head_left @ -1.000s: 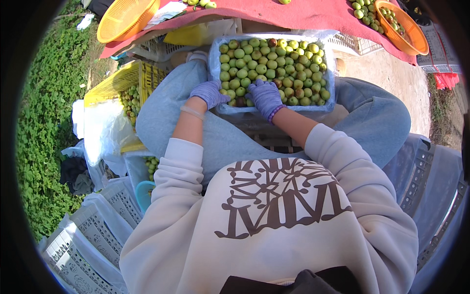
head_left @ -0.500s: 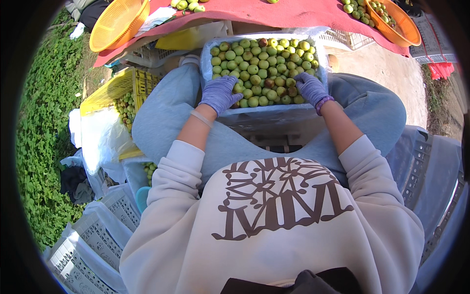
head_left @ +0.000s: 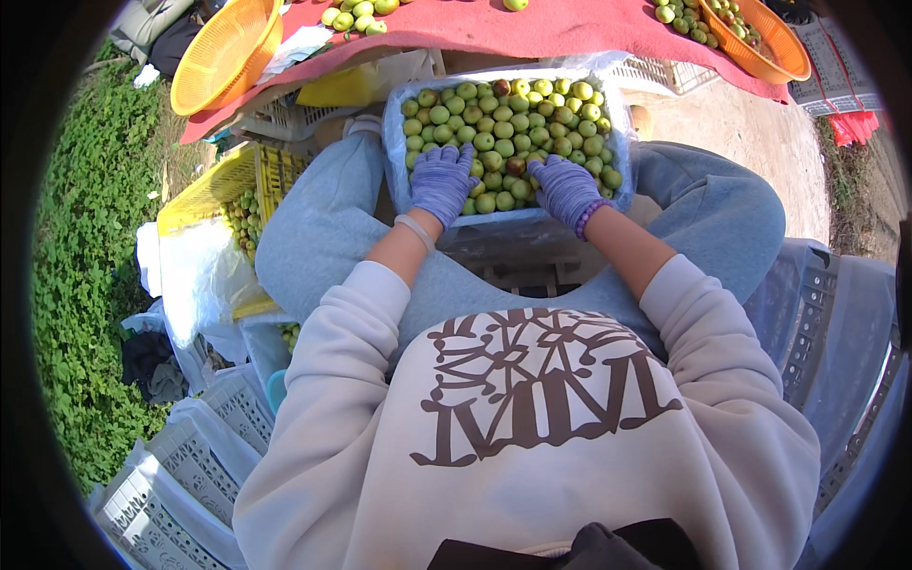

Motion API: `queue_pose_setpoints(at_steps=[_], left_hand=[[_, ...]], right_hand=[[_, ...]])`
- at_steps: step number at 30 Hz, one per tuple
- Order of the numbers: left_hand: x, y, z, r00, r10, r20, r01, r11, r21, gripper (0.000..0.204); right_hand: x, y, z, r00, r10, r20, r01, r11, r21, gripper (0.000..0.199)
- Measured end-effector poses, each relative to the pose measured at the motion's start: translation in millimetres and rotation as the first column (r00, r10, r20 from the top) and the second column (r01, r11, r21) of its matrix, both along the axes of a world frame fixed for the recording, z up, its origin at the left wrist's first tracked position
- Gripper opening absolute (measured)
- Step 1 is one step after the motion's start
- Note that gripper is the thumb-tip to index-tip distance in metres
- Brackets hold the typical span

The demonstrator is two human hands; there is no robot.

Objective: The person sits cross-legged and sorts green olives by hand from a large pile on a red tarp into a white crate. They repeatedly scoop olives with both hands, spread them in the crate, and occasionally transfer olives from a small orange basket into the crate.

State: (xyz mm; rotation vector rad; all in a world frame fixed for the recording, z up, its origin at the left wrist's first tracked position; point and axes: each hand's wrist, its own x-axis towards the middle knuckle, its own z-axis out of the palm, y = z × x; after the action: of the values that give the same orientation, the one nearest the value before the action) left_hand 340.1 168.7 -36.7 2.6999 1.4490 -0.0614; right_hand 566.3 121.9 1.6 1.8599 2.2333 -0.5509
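A crate lined with clear plastic [head_left: 622, 133] stands between my knees, filled with round green jujubes [head_left: 505, 125], a few of them brownish-red. My left hand [head_left: 443, 182], in a purple knit glove, lies palm down on the fruit at the crate's near left, fingers spread. Gloved the same way, my right hand [head_left: 566, 188] rests on the near right part of the heap, its fingers stretched out over the jujubes. Neither hand shows a fruit gripped in it. The fruit under both palms is hidden.
Beyond the crate is a table with a red cloth [head_left: 494, 30], bearing loose fruit, an orange basket [head_left: 228, 57] at left and another orange basket [head_left: 769, 52] at right. A yellow crate [head_left: 204, 199] of fruit stands left. Grey crates [head_left: 204, 446] flank me.
Both hands have moved inward, closer together along the crate's near side. The left hand's fingers have spread out over the fruit. The view has shifted slightly.
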Motion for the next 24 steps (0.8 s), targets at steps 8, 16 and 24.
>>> queue_pose_setpoints(at_steps=[8, 16, 24], left_hand=[[55, -30, 3, 0.959, -0.269, 0.09, 0.271, 0.963, -0.004, 0.049], [69, -37, -7, 0.956, -0.258, 0.143, 0.277, 0.95, -0.143, 0.048], [62, -42, -20, 0.938, -0.216, 0.271, 0.205, 0.976, 0.071, 0.039]], right_hand=[[5, -4, -8, 0.998, 0.004, -0.058, 0.001, 0.996, 0.089, 0.042], [99, 27, -14, 0.684, -0.665, -0.299, 0.682, 0.729, -0.061, 0.049], [114, 15, -35, 0.73, -0.632, -0.26, 0.637, 0.767, -0.078, 0.05]])
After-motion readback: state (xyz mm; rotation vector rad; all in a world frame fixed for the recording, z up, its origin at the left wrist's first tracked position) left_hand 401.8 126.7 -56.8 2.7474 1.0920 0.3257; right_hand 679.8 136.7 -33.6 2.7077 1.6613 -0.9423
